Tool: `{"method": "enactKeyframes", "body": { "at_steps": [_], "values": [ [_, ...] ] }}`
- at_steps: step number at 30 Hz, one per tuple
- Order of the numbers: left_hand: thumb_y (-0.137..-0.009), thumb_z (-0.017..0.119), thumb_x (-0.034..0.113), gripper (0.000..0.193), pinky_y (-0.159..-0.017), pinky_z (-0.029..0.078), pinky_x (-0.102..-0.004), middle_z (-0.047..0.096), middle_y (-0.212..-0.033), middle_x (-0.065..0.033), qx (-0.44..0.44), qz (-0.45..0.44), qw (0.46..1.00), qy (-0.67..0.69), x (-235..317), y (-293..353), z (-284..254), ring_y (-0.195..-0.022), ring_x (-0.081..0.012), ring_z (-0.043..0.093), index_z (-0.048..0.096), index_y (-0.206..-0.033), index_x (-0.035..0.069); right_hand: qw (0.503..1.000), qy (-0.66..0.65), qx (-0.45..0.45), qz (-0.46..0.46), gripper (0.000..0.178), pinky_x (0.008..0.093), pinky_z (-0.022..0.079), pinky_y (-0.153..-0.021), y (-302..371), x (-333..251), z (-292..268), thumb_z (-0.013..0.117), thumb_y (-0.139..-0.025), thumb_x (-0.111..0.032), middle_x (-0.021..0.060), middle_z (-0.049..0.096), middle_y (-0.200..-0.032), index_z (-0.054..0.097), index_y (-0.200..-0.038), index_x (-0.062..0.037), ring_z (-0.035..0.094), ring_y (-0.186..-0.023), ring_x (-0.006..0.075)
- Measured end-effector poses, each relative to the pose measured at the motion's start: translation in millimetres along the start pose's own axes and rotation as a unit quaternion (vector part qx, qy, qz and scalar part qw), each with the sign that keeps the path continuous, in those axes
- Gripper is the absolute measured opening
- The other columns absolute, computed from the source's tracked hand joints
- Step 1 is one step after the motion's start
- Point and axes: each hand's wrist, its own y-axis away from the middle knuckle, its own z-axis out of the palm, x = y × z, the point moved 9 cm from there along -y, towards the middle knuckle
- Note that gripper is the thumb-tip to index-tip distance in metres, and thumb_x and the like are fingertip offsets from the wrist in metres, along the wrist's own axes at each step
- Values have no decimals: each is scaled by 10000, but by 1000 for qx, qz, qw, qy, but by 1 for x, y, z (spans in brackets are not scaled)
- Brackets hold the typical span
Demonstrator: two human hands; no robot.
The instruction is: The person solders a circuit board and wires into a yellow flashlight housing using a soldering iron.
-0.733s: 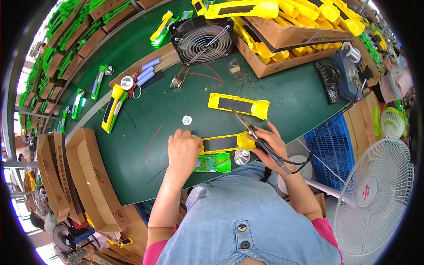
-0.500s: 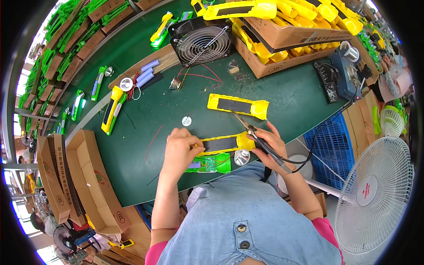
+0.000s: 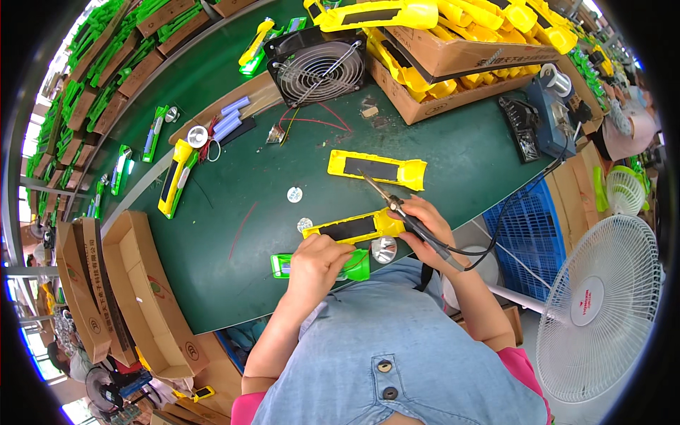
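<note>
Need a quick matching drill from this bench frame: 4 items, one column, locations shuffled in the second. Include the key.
Items
1. soldering iron
2. square fan
3. white floor fan
4. empty carton

Places
A. floor, off the bench's right end
B. right hand
C. far side of the green bench, beside the box of yellow shells
D. off the bench's left edge

Pairs: 1-B, 2-C, 3-A, 4-D

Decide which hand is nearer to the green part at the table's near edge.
Left. The left hand rests on the green part; the right hand, holding a soldering iron, sits beyond its far end.
</note>
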Motion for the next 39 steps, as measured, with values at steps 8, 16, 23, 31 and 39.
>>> {"method": "enactKeyframes", "body": {
  "at_steps": [8, 16, 23, 31, 39],
  "values": [
    [-686, 625, 14, 53, -612, 451, -357, 561, -711, -93, 89, -53, 984, -143, -9, -8, 6, -659, -269, 554, 633, -735, 34, 986, -100, -104, 86, 530, 319, 439, -870, -21, 6, 24, 716, -643, -8, 101, 589, -1092, 493, -1123, -29, 554, -1025, 250],
    [-708, 610, 41, 42, -584, 467, -360, 562, -711, -106, 35, -107, 985, -134, -25, -13, 8, -634, -287, 581, 643, -734, 41, 997, -30, 25, -65, 330, 375, 484, -818, -25, -17, -20, 729, -691, -95, 111, 652, -852, 595, -985, -27, 638, -780, 238],
    [-696, 586, 44, 49, -569, 473, -359, 544, -694, -109, 4, -94, 982, -162, -22, -21, 10, -614, -279, 579, 634, -705, 51, 918, -318, 39, 234, 175, 229, 518, -583, -11, 48, -1, 648, -766, -17, 102, 626, -844, 577, -914, 44, 622, -683, 127],
    [-705, 598, 51, 53, -582, 472, -364, 552, -700, -114, -5, -108, 977, -182, -22, -19, 12, -621, -290, 581, 649, -719, 49, 923, -287, -12, 256, 166, 242, 506, -596, -9, 56, 15, 622, -769, -5, 113, 626, -798, 555, -910, 52, 616, -643, 134],
    [-704, 605, 61, 51, -582, 474, -361, 563, -711, -110, -9, -109, 975, -193, -26, -20, 14, -617, -284, 586, 654, -713, 50, 916, -304, 27, 259, 151, 230, 507, -571, -5, 60, 14, 649, -750, -17, 82, 623, -759, 599, -875, 53, 616, -630, 116]
  ]
}}
